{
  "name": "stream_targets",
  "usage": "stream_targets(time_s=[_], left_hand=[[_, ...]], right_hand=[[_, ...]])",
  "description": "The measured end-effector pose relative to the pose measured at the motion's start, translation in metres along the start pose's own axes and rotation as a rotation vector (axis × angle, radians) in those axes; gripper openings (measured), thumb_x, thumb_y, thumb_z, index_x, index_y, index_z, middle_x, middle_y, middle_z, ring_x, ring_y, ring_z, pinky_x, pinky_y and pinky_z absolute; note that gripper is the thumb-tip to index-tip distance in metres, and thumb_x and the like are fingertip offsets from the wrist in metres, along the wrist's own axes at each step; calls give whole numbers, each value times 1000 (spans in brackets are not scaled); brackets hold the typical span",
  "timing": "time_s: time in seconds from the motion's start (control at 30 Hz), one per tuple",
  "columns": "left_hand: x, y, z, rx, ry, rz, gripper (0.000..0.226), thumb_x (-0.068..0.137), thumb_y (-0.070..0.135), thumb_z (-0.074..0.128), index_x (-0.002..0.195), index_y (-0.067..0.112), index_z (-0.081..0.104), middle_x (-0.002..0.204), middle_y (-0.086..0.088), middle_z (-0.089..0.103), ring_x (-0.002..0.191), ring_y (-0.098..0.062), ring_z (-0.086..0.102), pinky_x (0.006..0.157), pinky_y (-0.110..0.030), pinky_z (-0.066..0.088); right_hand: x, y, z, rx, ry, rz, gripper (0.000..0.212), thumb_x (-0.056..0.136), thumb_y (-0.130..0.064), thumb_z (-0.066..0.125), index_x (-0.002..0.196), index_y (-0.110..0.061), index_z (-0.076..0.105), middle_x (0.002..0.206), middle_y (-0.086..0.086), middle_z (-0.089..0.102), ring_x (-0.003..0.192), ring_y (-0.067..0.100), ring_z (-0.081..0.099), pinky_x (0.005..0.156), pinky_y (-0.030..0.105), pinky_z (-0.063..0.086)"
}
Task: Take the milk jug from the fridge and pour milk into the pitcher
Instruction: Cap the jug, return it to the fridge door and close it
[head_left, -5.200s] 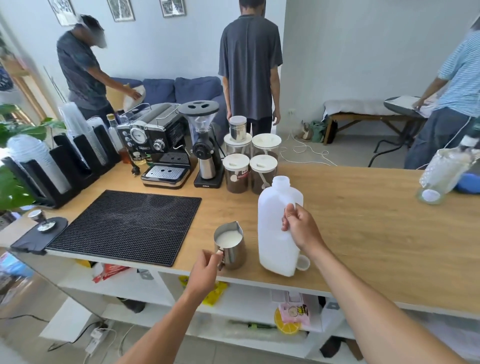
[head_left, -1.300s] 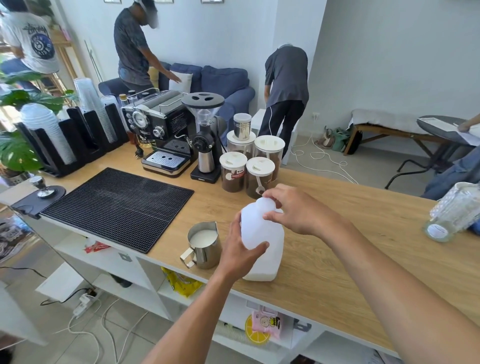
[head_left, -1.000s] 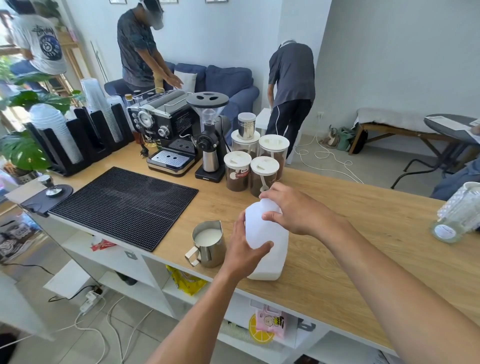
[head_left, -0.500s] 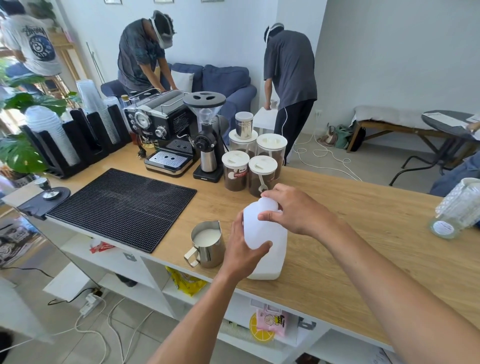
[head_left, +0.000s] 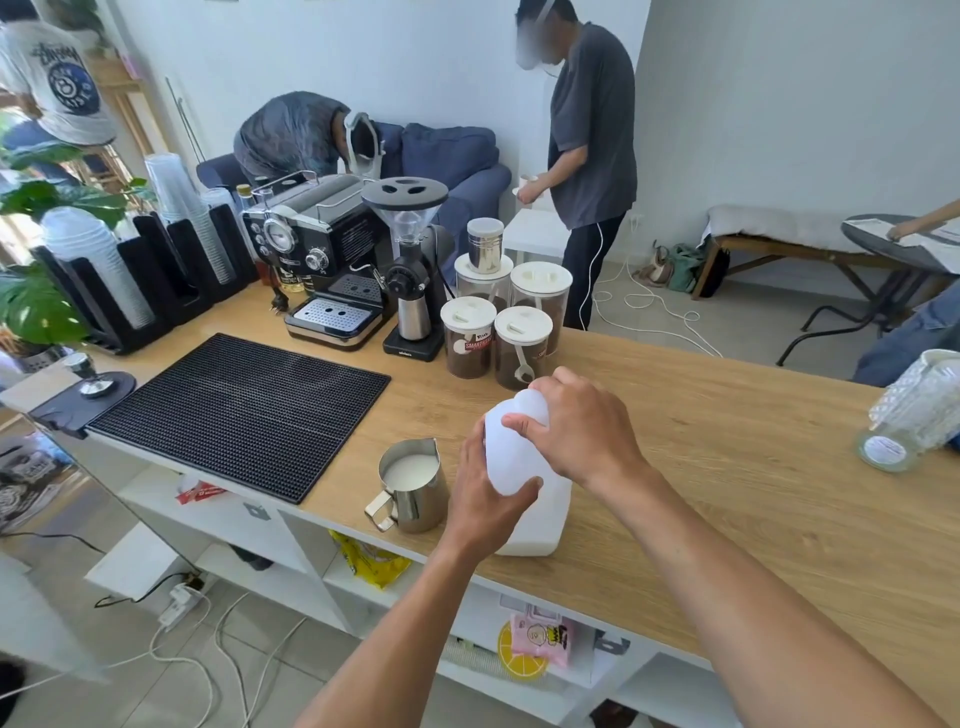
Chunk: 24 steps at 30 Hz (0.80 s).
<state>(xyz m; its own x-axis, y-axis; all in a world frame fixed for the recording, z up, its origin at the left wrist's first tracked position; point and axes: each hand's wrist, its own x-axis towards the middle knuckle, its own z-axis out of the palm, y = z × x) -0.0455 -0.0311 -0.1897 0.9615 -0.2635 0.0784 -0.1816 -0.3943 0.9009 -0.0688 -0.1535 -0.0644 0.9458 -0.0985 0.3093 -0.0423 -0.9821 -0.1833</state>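
Wooden tabletop (head_left: 737, 447) carries the milk jug (head_left: 514, 462); left hand (head_left: 483, 501) grips its side, right hand (head_left: 582, 431) clasps its top, pitcher (head_left: 418, 506) just beside the jug.

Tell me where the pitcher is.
In the head view, the pitcher stands near the front edge of the counter, just left of the jug and right of the mat.

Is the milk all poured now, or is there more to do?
Pouring looks done: the pitcher holds milk. The milk jug stands upright on the counter, the left hand gripping its side and the right hand curled over its top. Probably only capping the jug is left.
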Motion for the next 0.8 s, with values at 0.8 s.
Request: stream_targets(time_s=[0.8], left_hand=[[2,-1,-8,-43,-76,35,99,71,43,78,152,34,21,143,13,34,134,-12,38,109,-48,42]], right_hand=[[-81,56,79,823,-216,421,35,92,-35,61,124,-20,62,108,-8,66,95,6,62,84,27,50]])
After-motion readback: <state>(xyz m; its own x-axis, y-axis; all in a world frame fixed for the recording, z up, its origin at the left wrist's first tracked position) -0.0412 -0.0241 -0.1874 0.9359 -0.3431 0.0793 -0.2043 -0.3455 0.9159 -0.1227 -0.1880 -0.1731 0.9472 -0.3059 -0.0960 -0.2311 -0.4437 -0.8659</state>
